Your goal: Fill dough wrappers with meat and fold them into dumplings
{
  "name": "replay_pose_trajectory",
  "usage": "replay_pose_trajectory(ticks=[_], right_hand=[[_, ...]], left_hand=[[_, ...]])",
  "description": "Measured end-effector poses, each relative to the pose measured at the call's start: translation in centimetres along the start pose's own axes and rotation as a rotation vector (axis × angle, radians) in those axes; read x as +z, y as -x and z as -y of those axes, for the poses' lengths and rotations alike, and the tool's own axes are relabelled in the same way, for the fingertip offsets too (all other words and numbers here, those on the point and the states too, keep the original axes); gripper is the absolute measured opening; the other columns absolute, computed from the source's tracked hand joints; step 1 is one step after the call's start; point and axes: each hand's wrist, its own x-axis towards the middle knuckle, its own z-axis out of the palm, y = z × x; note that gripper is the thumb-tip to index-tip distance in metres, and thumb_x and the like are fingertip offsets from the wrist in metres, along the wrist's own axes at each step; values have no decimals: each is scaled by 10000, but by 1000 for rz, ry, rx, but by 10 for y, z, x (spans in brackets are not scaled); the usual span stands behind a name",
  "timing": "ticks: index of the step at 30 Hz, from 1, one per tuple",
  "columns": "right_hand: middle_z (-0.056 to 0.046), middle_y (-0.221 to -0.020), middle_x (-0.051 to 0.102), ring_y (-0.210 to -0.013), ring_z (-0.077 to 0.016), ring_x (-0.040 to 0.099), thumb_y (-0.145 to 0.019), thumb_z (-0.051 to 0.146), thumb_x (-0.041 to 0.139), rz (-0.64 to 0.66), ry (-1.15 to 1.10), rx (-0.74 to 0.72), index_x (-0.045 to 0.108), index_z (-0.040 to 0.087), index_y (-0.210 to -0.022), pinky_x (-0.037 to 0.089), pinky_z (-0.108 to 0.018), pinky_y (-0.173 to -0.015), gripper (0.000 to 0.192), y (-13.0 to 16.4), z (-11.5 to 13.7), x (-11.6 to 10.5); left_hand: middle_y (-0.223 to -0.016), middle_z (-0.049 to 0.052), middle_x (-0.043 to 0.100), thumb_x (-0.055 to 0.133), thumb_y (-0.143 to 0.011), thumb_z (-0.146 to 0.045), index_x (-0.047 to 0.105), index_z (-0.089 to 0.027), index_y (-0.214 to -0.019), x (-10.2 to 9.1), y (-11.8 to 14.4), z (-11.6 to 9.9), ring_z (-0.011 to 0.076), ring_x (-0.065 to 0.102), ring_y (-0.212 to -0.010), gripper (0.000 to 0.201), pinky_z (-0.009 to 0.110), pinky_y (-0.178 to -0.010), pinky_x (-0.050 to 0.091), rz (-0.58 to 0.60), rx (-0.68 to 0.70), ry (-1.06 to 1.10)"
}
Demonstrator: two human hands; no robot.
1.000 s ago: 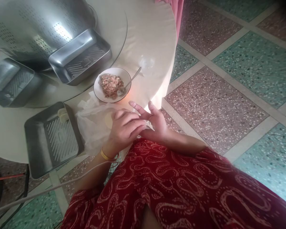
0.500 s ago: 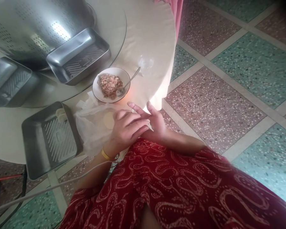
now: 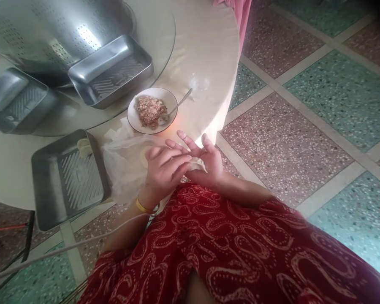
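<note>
My left hand (image 3: 164, 171) and my right hand (image 3: 205, 162) meet at the table's near edge, pinching a pale dumpling wrapper (image 3: 196, 163) between them; the left fingers lie over the right palm. Most of the wrapper is hidden by my fingers. Just behind the hands lies a clear plastic bag (image 3: 122, 166) with a round wrapper (image 3: 144, 155) showing on it. A white bowl (image 3: 164, 98) of minced filling (image 3: 149, 110) with a metal spoon (image 3: 174, 110) sits a little farther back.
A metal tray (image 3: 66, 181) with a folded dumpling (image 3: 84, 147) in its far corner overhangs the table edge at left. Two more metal trays (image 3: 112, 76) (image 3: 17, 101) and a large perforated colander (image 3: 50, 33) sit on the glass turntable. Tiled floor lies to the right.
Both hands stayed together at the table edge; the fingers shifted slightly as they work the wrapper. The view moved a little.
</note>
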Motion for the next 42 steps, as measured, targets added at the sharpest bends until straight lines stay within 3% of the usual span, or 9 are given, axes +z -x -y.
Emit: replay_pose_trajectory(ticks=[8, 14, 19, 22, 24, 27, 33, 37, 42], right_hand=[[-72, -1143, 707, -994, -204, 650, -957, 616, 224, -44, 17, -22, 616, 253, -1139, 593, -358, -786, 565, -4, -2, -5], [-72, -1199, 705, -1005, -219, 660, -942, 623, 285, -37, 34, -39, 611, 264, -1159, 585, -391, -831, 532, -4, -2, -7], [-79, -1232, 691, -1060, -234, 648, -934, 627, 286, -47, 55, -44, 605, 269, -1156, 568, -453, -886, 528, -5, -3, -6], [-83, -1198, 701, -1124, -252, 627, -932, 625, 286, -73, 68, -59, 610, 261, -1124, 544, -492, -933, 524, -4, -3, -4], [-76, -1180, 708, -1131, -252, 625, -926, 635, 302, -71, 74, -73, 614, 265, -1122, 539, -487, -941, 522, -3, -3, -3], [-42, -1170, 711, -1085, -238, 645, -929, 647, 298, -44, 82, -93, 608, 293, -1159, 545, -469, -919, 524, -2, -1, -3], [-22, -1168, 698, -1107, -202, 629, -935, 634, 288, -79, 96, -138, 570, 309, -1240, 513, -426, -953, 527, -4, -3, -6], [-36, -1185, 689, -1151, -214, 613, -930, 639, 313, -105, 99, -148, 551, 301, -1279, 494, -435, -984, 542, -3, -3, -4], [-20, -1184, 698, -1165, -221, 611, -934, 641, 297, -105, 119, -157, 557, 324, -1266, 494, -455, -981, 527, -2, -2, -4]], left_hand=[[-881, 12, 714, 627, -900, -214, 623, -220, -908, 9, 5, -5, 171, 616, -793, 10, 364, -799, 487, -17, 56, -117], [-917, 52, 725, 665, -885, -222, 628, -165, -1030, 6, 1, -6, 185, 636, -820, 161, 368, -783, 474, -18, 64, -105], [-858, 14, 713, 616, -899, -194, 623, -202, -893, 12, -5, -8, 166, 621, -769, 12, 358, -741, 444, -18, 56, -83], [-799, -3, 706, 597, -899, -184, 611, -213, -833, 16, -7, -11, 161, 601, -727, 73, 352, -719, 431, -31, 51, -85], [-844, 11, 725, 610, -904, -210, 626, -204, -900, 15, -6, -12, 162, 614, -750, 18, 355, -736, 437, -44, 42, -62], [-906, 32, 741, 647, -899, -276, 632, -190, -1027, 10, -1, -11, 173, 634, -789, 156, 363, -760, 447, -60, -27, -51], [-832, 6, 720, 651, -883, -224, 638, -210, -898, 5, 9, -11, 161, 621, -756, 25, 354, -752, 440, -62, -134, -62], [-783, 0, 704, 635, -880, -209, 609, -209, -827, 9, 8, -14, 157, 596, -713, 59, 357, -726, 425, -68, -128, -93], [-819, 10, 723, 635, -876, -237, 622, -207, -923, 9, 8, -16, 168, 612, -726, 57, 364, -740, 431, -86, -144, -96]])
